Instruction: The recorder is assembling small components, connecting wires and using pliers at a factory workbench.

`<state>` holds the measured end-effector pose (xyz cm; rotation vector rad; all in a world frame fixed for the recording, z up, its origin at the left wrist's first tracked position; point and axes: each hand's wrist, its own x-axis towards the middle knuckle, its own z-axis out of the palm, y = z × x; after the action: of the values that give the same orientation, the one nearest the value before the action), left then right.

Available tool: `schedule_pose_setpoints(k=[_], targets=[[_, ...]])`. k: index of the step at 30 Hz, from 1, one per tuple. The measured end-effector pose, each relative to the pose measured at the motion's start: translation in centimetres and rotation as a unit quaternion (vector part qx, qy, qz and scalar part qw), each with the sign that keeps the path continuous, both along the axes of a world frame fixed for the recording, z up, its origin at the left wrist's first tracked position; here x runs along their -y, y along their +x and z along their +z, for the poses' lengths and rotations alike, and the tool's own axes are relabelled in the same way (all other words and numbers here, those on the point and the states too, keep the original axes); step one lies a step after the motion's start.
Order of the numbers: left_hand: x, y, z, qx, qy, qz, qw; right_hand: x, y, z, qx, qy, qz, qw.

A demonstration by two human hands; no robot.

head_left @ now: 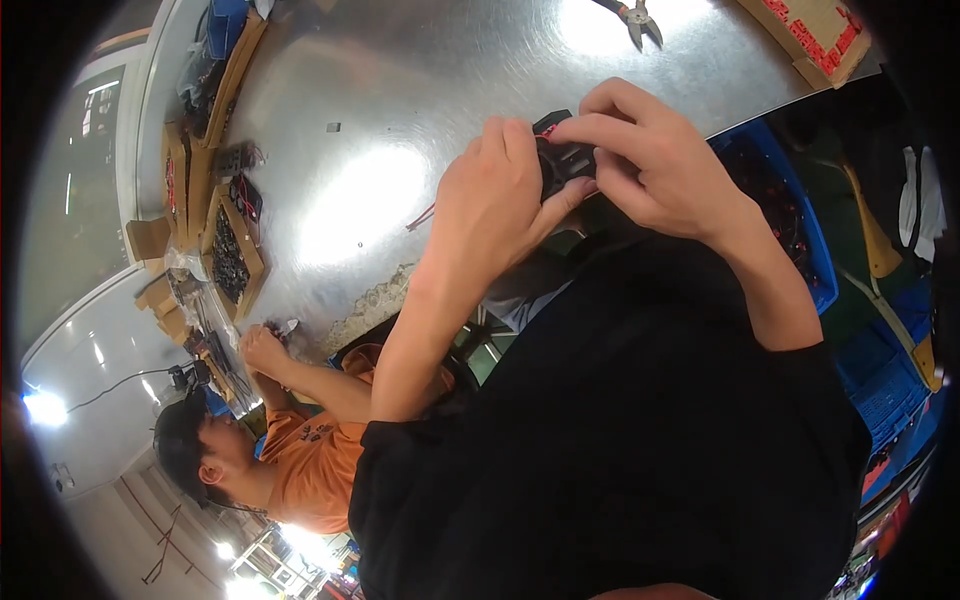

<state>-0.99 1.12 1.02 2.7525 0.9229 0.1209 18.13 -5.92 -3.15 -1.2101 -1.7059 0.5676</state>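
Left hand (pixel 492 195) grasps black part (pixel 563 168) at its left, right hand (pixel 660 160) touches its right, can't tell if pinching; both equally near, long axis half-hidden.

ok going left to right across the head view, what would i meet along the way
Lit lamp, cardboard box of black parts, small grey block, left hand, black plastic part, right hand, blue crate.
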Motion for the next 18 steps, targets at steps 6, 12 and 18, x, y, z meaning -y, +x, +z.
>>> schedule_pose_setpoints(k=[6, 12, 18], targets=[[-0.4, 0.1, 0.3, 0.007, -0.023, -0.015, 1.000, -0.1, -0.2, 1.0, 0.034, -0.063, -0.032, 0.997], [-0.9, -0.3, 0.1, 0.011, -0.022, -0.010, 1.000, -3.4, 2.4, 3.8, -0.022, -0.257, -0.141, 0.956], [-0.7, 0.1, -0.2, 0.033, -0.015, -0.031, 0.999, -12.9, 4.5, 6.5, 0.400, -0.229, -0.326, 0.825]])
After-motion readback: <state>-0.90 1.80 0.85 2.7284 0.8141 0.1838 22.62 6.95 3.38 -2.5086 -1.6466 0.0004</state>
